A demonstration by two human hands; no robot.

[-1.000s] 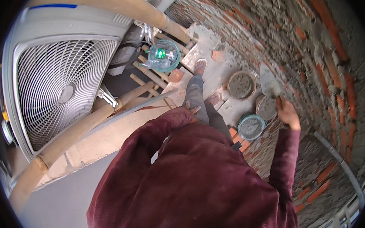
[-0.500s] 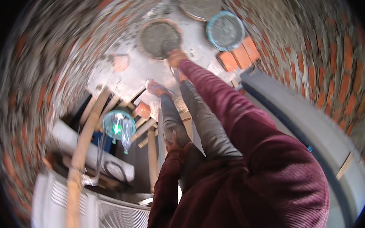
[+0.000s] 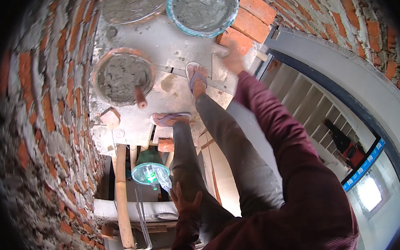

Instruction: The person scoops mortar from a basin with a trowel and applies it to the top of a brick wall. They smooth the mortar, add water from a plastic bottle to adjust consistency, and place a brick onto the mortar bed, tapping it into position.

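My right hand (image 3: pixel 232 56), smeared by motion, reaches out beside stacked red bricks (image 3: pixel 257 7); what its fingers hold, if anything, is unclear. My left hand (image 3: pixel 186 199) rests near my left leg, fingers spread. A terracotta-rimmed tub of grey mortar (image 3: pixel 118 76) stands left of my feet, a wooden tool handle (image 3: pixel 139 96) sticking up from it. A blue tub of mortar (image 3: pixel 201 8) stands beside the bricks, and another round container of mortar (image 3: pixel 133 5) is at the top edge.
Rough brick walls (image 3: pixel 38 103) rise both sides. My sandalled feet stand on a stained board platform (image 3: pixel 158 49) with gaps at its near edge. A bamboo pole (image 3: pixel 121 185), a blue-green tub with plastic bottles (image 3: pixel 139 174), and a grey-framed window (image 3: pixel 334 80) border it.
My view has turned towards the bricks. The trowel that my right hand held is let go, its handle standing in the mortar, and that hand has moved right.
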